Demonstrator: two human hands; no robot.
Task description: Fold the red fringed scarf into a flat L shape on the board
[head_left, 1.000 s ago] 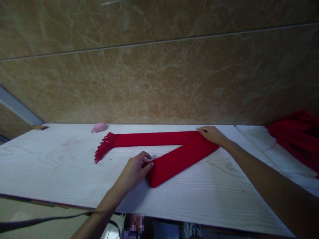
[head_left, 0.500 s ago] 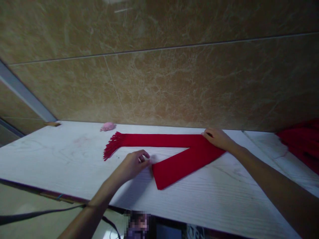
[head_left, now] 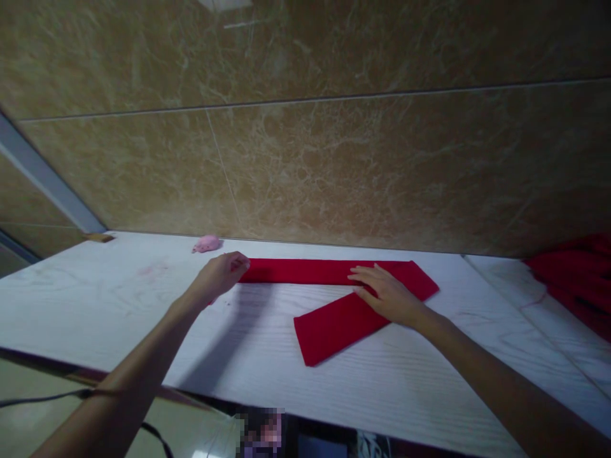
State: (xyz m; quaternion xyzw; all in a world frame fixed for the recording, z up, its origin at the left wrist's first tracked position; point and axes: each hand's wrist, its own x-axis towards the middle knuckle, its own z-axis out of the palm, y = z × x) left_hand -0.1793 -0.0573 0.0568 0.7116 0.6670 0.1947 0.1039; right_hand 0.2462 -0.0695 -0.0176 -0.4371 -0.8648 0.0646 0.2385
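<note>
A red scarf [head_left: 300,271] lies on the white table, bent at its right side so that a shorter section slants down to the left. My left hand [head_left: 222,273] is at its fringed left end, fingers curled together around the red cloth and covering most of the fringe. A small bit of tassel shows just below that hand. My right hand [head_left: 384,292] rests flat with fingers spread over the scarf near the bend, touching both the straight strip and the slanting part.
Behind the scarf's left end sits a small pink toy [head_left: 207,243], close to the tiled wall [head_left: 305,165]. A heap of red cloth [head_left: 573,273] lies at the far right of the white table [head_left: 119,299]. A dark cord [head_left: 42,399] hangs by the front edge.
My left hand has moved up and left from the scarf's folded end to the fringed end. My right hand has slid left and down from the bend and now lies flat.
</note>
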